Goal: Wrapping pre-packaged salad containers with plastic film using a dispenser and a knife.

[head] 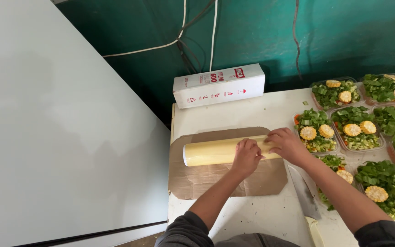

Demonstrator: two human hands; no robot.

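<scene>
Both hands press on the roll of cling film point(216, 152) at frame centre, steadying it on brown cardboard point(206, 180). Left hand point(247, 157) fingers curl over it; right hand point(287, 144) fingers grip its end, beside vegetable trays point(339, 93).

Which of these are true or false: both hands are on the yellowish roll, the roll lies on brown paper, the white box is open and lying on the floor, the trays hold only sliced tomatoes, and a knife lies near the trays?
1. Both hands rest on the roll of cling film. True: the left hand and the right hand are on its right half.
2. The roll lies on a brown cardboard sheet. True.
3. The white box is open on the floor. False: it lies closed at the back edge of the white table.
4. The trays hold only tomatoes. False: they hold chopped greens and corn slices.
5. A knife lies by the trays. True.
</scene>
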